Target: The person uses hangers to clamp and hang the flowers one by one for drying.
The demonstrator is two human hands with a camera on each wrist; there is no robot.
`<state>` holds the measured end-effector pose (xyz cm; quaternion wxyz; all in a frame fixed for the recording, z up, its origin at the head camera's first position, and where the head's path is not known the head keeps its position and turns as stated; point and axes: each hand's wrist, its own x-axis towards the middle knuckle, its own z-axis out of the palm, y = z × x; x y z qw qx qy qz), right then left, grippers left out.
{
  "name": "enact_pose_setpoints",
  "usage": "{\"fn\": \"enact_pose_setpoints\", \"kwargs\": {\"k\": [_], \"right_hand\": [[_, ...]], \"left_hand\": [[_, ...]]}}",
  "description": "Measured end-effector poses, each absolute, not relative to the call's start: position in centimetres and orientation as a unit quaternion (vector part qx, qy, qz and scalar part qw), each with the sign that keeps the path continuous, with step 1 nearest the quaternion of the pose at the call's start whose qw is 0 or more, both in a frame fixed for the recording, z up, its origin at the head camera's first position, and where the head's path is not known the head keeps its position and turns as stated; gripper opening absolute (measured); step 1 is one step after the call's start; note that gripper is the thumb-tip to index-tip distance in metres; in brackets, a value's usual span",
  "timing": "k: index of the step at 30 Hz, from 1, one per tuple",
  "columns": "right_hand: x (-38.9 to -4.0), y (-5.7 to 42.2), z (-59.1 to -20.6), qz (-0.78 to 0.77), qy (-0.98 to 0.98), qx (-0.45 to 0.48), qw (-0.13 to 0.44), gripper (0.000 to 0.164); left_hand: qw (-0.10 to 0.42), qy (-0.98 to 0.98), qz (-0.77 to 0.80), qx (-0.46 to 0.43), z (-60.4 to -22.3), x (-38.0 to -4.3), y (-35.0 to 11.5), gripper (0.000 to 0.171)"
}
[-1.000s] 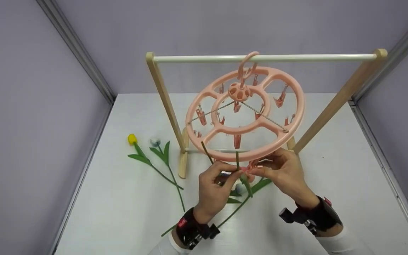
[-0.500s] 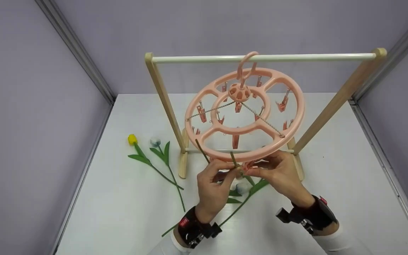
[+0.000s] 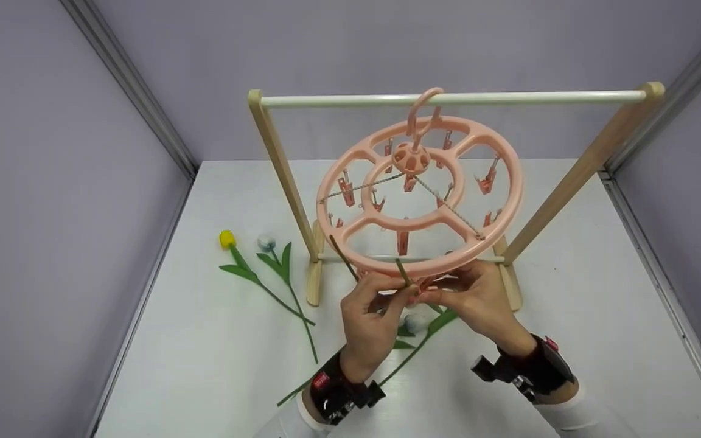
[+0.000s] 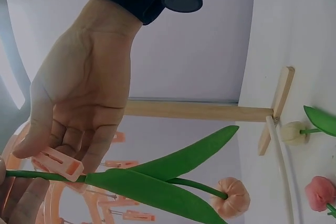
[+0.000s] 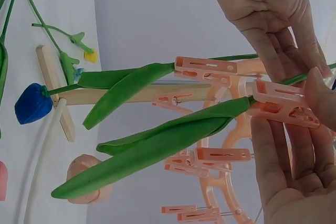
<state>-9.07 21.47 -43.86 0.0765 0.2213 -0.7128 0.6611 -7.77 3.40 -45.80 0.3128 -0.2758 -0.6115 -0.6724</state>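
My left hand pinches the green stem of a peach artificial tulip below the near rim of a pink round clip hanger. My right hand holds a pink clothespin of that hanger between thumb and fingers. The tulip's stem passes at this clothespin, just above the leaves, and the bloom hangs downward. Beside it, a blue tulip hangs from another clothespin. In the head view the hands cover the held clothespin and most of the flower.
The hanger hooks over a white rod on a wooden-legged stand. A yellow tulip and a pale blue one lie on the table at left. More tulips, including a pink one, lie below the hands.
The hanger has turned slightly, and its near rim has shifted left. My right hand has moved a little left, closer to the left hand. The held stem now leans more to the left.
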Motion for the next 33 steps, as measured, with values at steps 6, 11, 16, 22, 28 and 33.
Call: {"fn": "enact_pose_setpoints", "kwargs": {"k": [6, 11, 16, 22, 28, 33], "right_hand": [[-9.2, 21.4, -44.0, 0.645, -0.725, 0.222, 0.089, 0.041], [-9.1, 21.3, -44.1, 0.640, -0.732, 0.220, 0.078, 0.041], [-9.1, 21.3, -44.4, 0.648, -0.725, 0.227, 0.062, 0.041], [-9.2, 21.6, -44.6, 0.661, -0.704, 0.247, 0.075, 0.044], [-9.5, 22.0, -44.6, 0.678, -0.680, 0.265, 0.090, 0.045], [-9.5, 22.2, -44.6, 0.673, -0.685, 0.262, 0.096, 0.045]], "left_hand": [[0.315, -0.613, -0.672, -0.273, -45.9, -7.8, 3.4, 0.020], [0.293, -0.622, -0.678, -0.259, -45.8, -7.8, 3.2, 0.019], [0.265, -0.635, -0.684, -0.241, -45.7, -7.7, 2.9, 0.014], [0.255, -0.649, -0.676, -0.238, -45.8, -7.7, 2.6, 0.012], [0.243, -0.658, -0.675, -0.230, -46.2, -7.7, 2.1, 0.010], [0.239, -0.667, -0.669, -0.226, -46.6, -7.6, 1.7, 0.009]]}}
